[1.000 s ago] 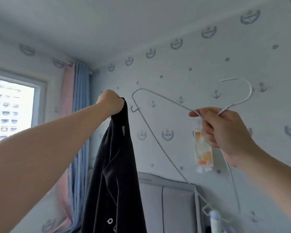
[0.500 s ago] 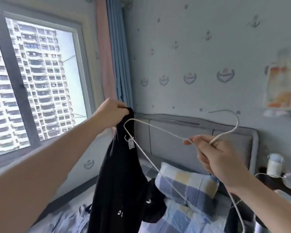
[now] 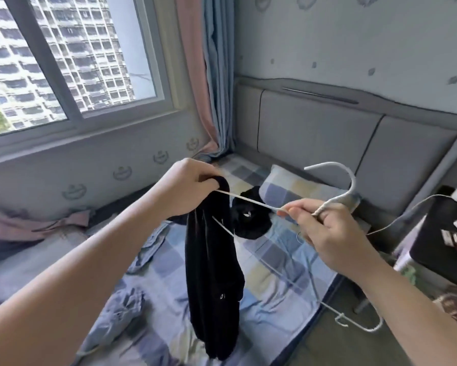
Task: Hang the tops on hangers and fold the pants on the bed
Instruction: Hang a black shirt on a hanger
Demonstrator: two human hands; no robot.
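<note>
Here, head view: the left hand (image 3: 187,186) pinches the upper end of a black top (image 3: 211,260), which hangs limp beneath it above the bed (image 3: 274,286). The right hand (image 3: 325,231) grips the neck of a wire hanger (image 3: 251,200), whose arm reaches the left hand. The cloth is probably light and soft; take it at the shoulder.

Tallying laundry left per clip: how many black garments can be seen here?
2. One black top hangs from the left hand; another black garment lies bunched on the bed by the pillow. Others may hide behind the hanging one.
</note>
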